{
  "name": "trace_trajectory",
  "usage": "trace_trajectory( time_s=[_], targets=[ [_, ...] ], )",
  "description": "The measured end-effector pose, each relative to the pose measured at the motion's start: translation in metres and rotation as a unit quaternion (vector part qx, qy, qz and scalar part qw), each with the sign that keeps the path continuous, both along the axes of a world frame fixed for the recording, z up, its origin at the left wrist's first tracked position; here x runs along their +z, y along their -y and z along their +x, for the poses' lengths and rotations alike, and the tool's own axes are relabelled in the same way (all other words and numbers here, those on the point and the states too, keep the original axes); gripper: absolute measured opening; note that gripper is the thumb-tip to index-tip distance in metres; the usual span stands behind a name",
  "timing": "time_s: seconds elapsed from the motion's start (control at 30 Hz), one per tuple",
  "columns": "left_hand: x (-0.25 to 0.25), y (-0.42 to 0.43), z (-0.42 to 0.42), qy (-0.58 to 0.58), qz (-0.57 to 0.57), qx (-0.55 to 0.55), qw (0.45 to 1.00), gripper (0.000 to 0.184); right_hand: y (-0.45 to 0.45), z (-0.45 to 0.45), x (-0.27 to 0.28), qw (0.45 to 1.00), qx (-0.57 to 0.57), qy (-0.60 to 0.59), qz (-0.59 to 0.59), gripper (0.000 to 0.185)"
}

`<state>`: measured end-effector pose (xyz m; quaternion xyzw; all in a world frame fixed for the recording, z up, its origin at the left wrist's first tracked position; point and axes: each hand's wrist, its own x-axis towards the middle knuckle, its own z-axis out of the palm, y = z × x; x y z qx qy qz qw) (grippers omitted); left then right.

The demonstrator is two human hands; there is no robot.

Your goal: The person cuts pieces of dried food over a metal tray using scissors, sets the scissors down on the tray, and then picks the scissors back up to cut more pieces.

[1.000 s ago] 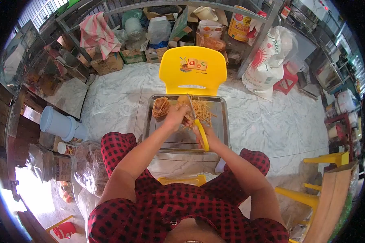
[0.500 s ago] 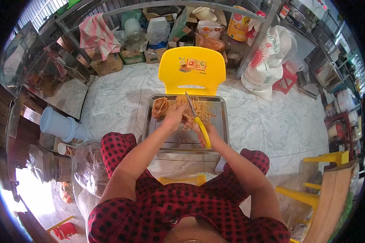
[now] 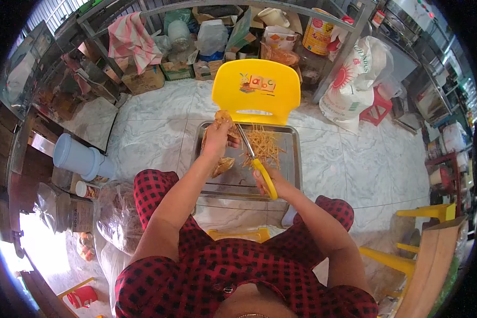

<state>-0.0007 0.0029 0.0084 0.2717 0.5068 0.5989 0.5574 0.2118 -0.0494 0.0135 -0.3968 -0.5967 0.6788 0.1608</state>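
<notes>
My left hand (image 3: 218,139) is closed round a golden-brown, thin folded food piece (image 3: 223,115), raised over the left side of a metal tray (image 3: 288,181). Yellow-handled scissors (image 3: 257,165) are in my right hand (image 3: 270,179), fingers through the handles. Their blades point up and left, close to the held piece; whether they touch it I cannot tell. A pile of thin golden strips (image 3: 265,147) lies on the tray, right of the blades. Below my left hand rests another brown folded piece (image 3: 223,166), partly hidden by my wrist.
A yellow chair back (image 3: 257,87) stands just behind the tray. Beyond it, a metal rack holds boxes and bags. Blue-white buckets (image 3: 82,158) and plastic bags are at left. A white sack (image 3: 351,85) stands back right, yellow stools (image 3: 426,212) at right.
My left hand has moved left and up, lifting the food piece away from the strips. The strip pile shows more fully now. My right hand still grips the scissors in nearly the same place.
</notes>
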Motion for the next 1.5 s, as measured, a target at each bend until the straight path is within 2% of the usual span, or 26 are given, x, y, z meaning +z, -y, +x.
trace_trajectory(
  time_s=[0.17, 0.3, 0.57, 0.67, 0.8, 1.07, 1.1, 1.17, 1.27, 1.5],
  targets=[
    [-0.005, -0.004, -0.003, 0.003, 0.013, -0.001, 1.000, 0.025, -0.003, 0.001, -0.014, 0.999, 0.011, 0.009, 0.040, 0.049],
    [-0.002, -0.004, -0.002, -0.001, -0.001, -0.011, 1.000, 0.025, 0.001, -0.001, -0.002, 0.999, -0.002, 0.031, 0.043, 0.049],
    [-0.005, 0.001, 0.006, 0.013, 0.007, -0.023, 1.000, 0.025, 0.001, -0.001, -0.011, 0.999, -0.039, 0.014, 0.016, 0.048],
    [-0.003, 0.000, 0.003, -0.020, -0.013, -0.034, 0.999, 0.024, 0.002, -0.001, -0.005, 0.999, -0.050, 0.012, -0.012, 0.048],
    [0.001, 0.001, 0.001, -0.006, -0.016, -0.052, 0.998, 0.025, 0.004, 0.000, 0.004, 0.998, -0.051, 0.026, -0.012, 0.049],
    [0.001, 0.001, -0.002, 0.034, -0.003, -0.064, 0.997, 0.027, 0.003, -0.001, -0.008, 0.993, -0.049, 0.054, 0.097, 0.054],
    [0.001, 0.001, -0.003, 0.034, -0.003, -0.063, 0.997, 0.027, 0.003, -0.002, -0.011, 0.993, -0.048, 0.054, 0.097, 0.054],
    [0.001, 0.002, -0.001, -0.004, 0.003, -0.057, 0.998, 0.026, 0.003, -0.002, -0.016, 0.999, -0.038, 0.017, 0.022, 0.058],
    [0.008, 0.008, 0.007, -0.017, -0.028, -0.087, 0.996, 0.023, 0.001, -0.003, -0.007, 0.999, -0.029, 0.020, 0.018, 0.061],
    [0.001, 0.006, 0.009, 0.003, -0.014, -0.079, 0.997, 0.022, 0.000, -0.003, -0.007, 0.998, -0.057, 0.017, 0.004, 0.056]
  ],
)
